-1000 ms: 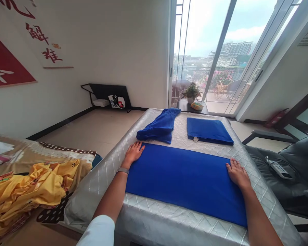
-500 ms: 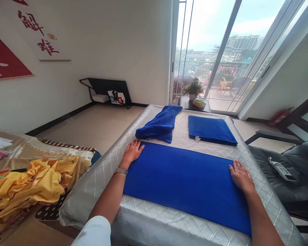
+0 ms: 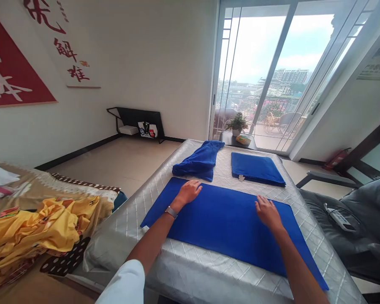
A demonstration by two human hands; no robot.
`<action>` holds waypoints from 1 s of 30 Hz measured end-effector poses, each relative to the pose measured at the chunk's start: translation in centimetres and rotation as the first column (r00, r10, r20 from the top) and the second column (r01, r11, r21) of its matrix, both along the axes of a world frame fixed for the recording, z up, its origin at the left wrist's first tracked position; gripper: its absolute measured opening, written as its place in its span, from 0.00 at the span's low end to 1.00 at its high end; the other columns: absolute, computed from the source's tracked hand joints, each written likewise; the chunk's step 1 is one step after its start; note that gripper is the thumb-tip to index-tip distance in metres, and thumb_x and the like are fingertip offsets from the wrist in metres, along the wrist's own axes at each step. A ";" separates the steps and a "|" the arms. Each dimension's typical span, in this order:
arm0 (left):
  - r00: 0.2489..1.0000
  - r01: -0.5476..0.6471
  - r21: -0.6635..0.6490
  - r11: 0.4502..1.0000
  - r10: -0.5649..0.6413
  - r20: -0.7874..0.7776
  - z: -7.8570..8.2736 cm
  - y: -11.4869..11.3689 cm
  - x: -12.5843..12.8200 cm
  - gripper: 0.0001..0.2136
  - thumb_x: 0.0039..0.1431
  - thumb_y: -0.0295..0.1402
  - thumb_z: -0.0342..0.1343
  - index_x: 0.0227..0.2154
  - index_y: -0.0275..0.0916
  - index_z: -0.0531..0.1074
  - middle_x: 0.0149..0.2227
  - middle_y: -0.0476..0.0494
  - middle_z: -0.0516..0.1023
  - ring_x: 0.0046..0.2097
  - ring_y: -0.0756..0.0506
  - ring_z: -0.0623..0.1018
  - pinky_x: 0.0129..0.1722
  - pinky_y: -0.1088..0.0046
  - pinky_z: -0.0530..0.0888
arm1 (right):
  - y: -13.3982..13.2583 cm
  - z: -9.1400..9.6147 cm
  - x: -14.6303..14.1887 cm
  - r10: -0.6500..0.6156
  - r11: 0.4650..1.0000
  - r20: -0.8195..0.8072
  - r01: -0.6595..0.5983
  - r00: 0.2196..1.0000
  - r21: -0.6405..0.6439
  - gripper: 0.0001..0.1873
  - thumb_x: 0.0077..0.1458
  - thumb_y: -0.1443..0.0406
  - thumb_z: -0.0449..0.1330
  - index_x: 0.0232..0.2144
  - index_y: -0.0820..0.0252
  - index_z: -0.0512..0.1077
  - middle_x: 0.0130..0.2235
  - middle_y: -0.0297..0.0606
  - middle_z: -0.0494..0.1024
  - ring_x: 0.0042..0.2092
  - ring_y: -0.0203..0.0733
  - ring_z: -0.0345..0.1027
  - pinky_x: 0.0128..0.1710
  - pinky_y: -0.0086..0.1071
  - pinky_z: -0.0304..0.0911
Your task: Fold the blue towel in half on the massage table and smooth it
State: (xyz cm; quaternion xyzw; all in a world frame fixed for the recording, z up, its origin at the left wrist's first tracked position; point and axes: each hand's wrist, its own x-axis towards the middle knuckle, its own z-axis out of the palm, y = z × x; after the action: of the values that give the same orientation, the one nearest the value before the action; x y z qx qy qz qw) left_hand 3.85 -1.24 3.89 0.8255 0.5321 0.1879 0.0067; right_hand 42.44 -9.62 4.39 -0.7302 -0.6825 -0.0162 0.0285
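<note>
A flat blue cloth [image 3: 226, 219], smooth and roughly rectangular, lies across a silver quilted mattress [image 3: 190, 264]. My left hand [image 3: 190, 192] is over its far edge, left of centre, fingers extended and holding nothing. On the right, my right hand [image 3: 268, 211] is over the far part of the cloth with fingers stretched out. Whether either palm presses on the fabric I cannot tell. Beyond the left hand lies a crumpled blue cloth [image 3: 198, 162]. A folded blue cloth [image 3: 256, 169] with a small white tag sits at the far right.
At left, yellow patterned fabric [image 3: 44, 223] is heaped on a bed. A dark armchair [image 3: 367, 211] stands close on the right, with a white power strip [image 3: 339, 217] on it. A potted plant [image 3: 238, 122] stands past the mattress by the glass door.
Both hands have moved inward from the cloth's left and right edges, bringing them closer together. The camera view has tilted up slightly. The other blue cloths have stayed put.
</note>
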 end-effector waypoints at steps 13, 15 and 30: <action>0.979 0.196 0.018 0.980 -0.195 -0.051 -4.8 -0.7 10.8 0.25 0.74 0.44 0.36 0.66 0.38 0.62 0.67 0.38 0.64 0.69 0.43 0.61 0.69 0.58 0.57 | 3.4 -3.0 -13.1 0.197 0.980 -0.119 -0.196 0.973 0.015 0.31 0.69 0.62 0.36 0.70 0.64 0.53 0.72 0.40 0.53 0.73 0.43 0.41 0.71 0.41 0.35; 0.980 0.191 0.004 0.982 -0.191 -0.050 -4.9 -0.6 10.7 0.26 0.74 0.44 0.35 0.67 0.38 0.61 0.68 0.38 0.63 0.70 0.43 0.60 0.69 0.58 0.56 | 3.4 -3.1 -13.0 0.198 0.980 -0.122 -0.198 0.973 0.008 0.32 0.69 0.61 0.35 0.70 0.65 0.53 0.72 0.41 0.53 0.73 0.42 0.40 0.71 0.41 0.35; 0.983 -0.138 -0.168 0.976 0.114 -0.143 -3.7 1.8 -4.3 0.28 0.73 0.47 0.35 0.69 0.41 0.55 0.71 0.41 0.55 0.72 0.41 0.53 0.70 0.55 0.49 | 0.3 -3.7 5.2 -0.107 0.991 -0.003 0.106 0.994 -0.077 0.36 0.68 0.55 0.35 0.71 0.69 0.48 0.73 0.43 0.49 0.73 0.45 0.38 0.71 0.45 0.36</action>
State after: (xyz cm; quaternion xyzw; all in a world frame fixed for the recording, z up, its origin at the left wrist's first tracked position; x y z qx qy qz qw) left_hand -0.44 0.53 0.19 0.7968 0.5974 0.0845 0.0330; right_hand 47.62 -9.29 0.65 -0.7661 -0.6426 0.0114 0.0019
